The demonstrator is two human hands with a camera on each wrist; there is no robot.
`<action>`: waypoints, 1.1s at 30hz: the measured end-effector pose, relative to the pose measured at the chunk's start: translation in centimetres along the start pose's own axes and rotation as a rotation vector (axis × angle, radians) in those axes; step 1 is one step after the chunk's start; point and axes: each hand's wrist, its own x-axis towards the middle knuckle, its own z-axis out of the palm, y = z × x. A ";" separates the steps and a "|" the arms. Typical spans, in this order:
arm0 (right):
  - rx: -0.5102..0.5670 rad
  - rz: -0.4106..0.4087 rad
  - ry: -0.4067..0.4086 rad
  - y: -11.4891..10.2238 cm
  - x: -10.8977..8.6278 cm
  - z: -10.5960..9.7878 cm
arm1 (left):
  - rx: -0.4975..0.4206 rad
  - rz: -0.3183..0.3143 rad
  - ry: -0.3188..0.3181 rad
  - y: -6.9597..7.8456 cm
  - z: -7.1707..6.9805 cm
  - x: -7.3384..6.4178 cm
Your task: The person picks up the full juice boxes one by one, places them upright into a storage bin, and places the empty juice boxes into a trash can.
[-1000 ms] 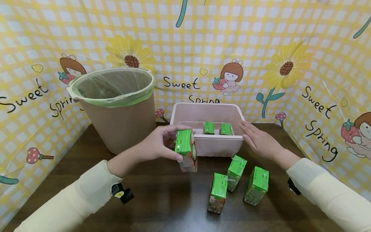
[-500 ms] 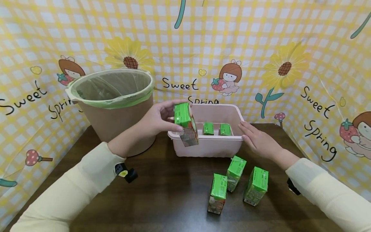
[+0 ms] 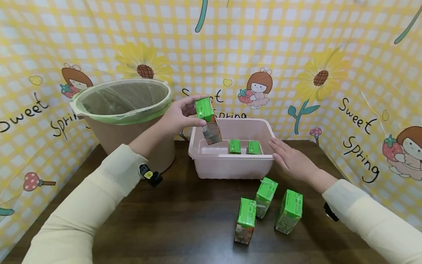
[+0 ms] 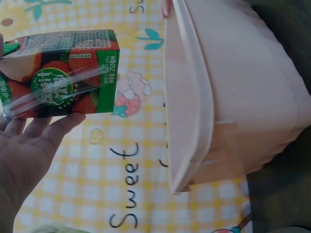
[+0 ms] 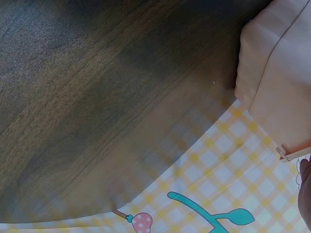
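Juice box point(image 3: 212, 127) placement seems in hand: near the tabletop point(image 3: 165, 220) back edge, the tub point(image 3: 232, 168) is touched by the right hand point(image 3: 291, 156), fingers extended; over it, the tilted box is gripped by the left hand point(image 3: 177, 119); gentle lowering seems called for.

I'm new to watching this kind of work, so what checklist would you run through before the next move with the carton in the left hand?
1. Held carton secure: ok, the left hand has fingers and thumb around it.
2. Straw attached: ok, it lies along the carton's side.
3. Carton upright: not ok, it is tilted.
4. Tub braced: ok, the right hand touches its right rim.
5. Room inside: ok, one carton sits near the middle, another carton to its right, and bare floor shows on the left.
6. Carton squarely over the opening: cannot tell from these angles.
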 end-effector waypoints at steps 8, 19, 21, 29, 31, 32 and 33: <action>-0.018 0.026 -0.071 0.1 0.2 -0.2 | 0.010 -0.105 0.015 -2.8 -0.1 1.5; -0.058 0.018 -0.141 0.0 0.6 -0.8 | 0.067 -0.137 0.024 -6.5 0.2 2.6; -0.067 0.005 -0.148 0.1 0.7 -0.9 | 0.089 -0.151 0.022 -7.0 0.2 2.9; -0.111 -0.052 -0.161 0.2 0.8 -1.3 | 0.161 -0.206 -0.021 -8.4 0.4 3.6; -0.118 -0.055 -0.168 0.2 0.9 -1.3 | 0.156 -0.217 -0.031 -8.8 0.4 3.9; -0.121 -0.053 -0.174 0.2 0.9 -1.4 | 0.152 -0.221 -0.036 -9.0 0.3 4.0; -0.124 -0.054 -0.178 0.2 0.9 -1.3 | 0.154 -0.224 -0.044 -9.1 0.3 4.0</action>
